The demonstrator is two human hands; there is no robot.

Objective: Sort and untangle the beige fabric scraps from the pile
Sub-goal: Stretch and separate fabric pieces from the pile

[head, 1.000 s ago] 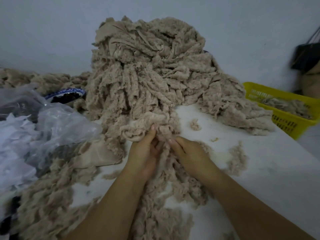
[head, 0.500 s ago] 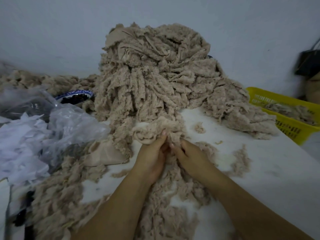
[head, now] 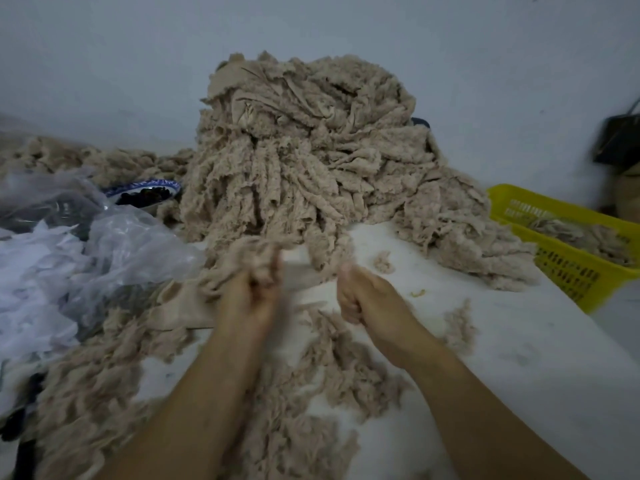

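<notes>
Looking down from my head: my left hand grips a fluffy clump of beige scraps. It looks a bit blurry. My right hand is curled tight on one strip that stretches between my hands. The big pile sits just behind them on the white table. I think this is the pulling-apart step. Next comes a gentle tug to free the strip. Then it needs a spot, maybe the yellow basket.

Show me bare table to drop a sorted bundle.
Widest bare patch: white tabletop right of the right hand, bordered by the tall beige scrap pile and yellow plastic basket. Left side is crowded with clear plastic bags and loose scraps.
</notes>
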